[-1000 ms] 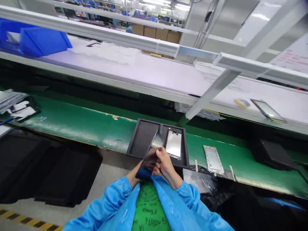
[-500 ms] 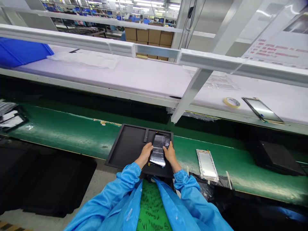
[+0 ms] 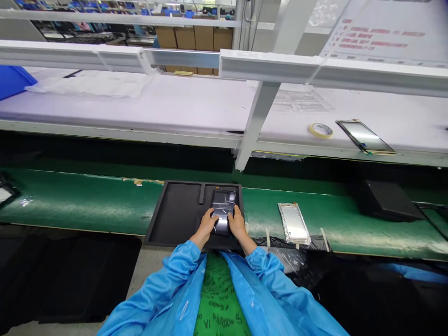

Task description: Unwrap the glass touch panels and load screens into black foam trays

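A: Fingers first. Quick.

B: Left hand (image 3: 207,223) and right hand (image 3: 236,222) both clamped on 1 dark glossy panel (image 3: 224,207), fingers curled over its near long edges, thumbs on top. Panel lies in the right compartment of the black tray (image 3: 175,217), far end near the tray's back wall.

A: Flat or tilted?

B: Cannot tell, hands cover the near end.

A: Edges, room around it?

B: Tray has 2 compartments split by a short divider (image 3: 201,192). Left compartment open and bare, plenty of room left of the left hand. Right hand sits just inside the tray's right wall. Tray's near edge hangs over the belt's front edge, toward the blue sleeves (image 3: 175,275).

A: Right of the tray?

B: 1 pale panel (image 3: 294,223) lying flat on the green belt (image 3: 87,200), apart from the tray, clear strip of belt between. Crumpled clear plastic (image 3: 280,254) at the belt's near edge just below it. Black box (image 3: 385,200) farther right.

A: Surface, room?

B: Belt runs left-right. White shelf (image 3: 175,105) above and behind, slanted white post (image 3: 257,116) coming down right behind the tray. On the shelf: tape roll (image 3: 320,130), 1 more panel (image 3: 366,136), blue bin (image 3: 14,80) far left. Cardboard boxes (image 3: 194,36) in the background. Black mats (image 3: 70,275) on the floor at left.
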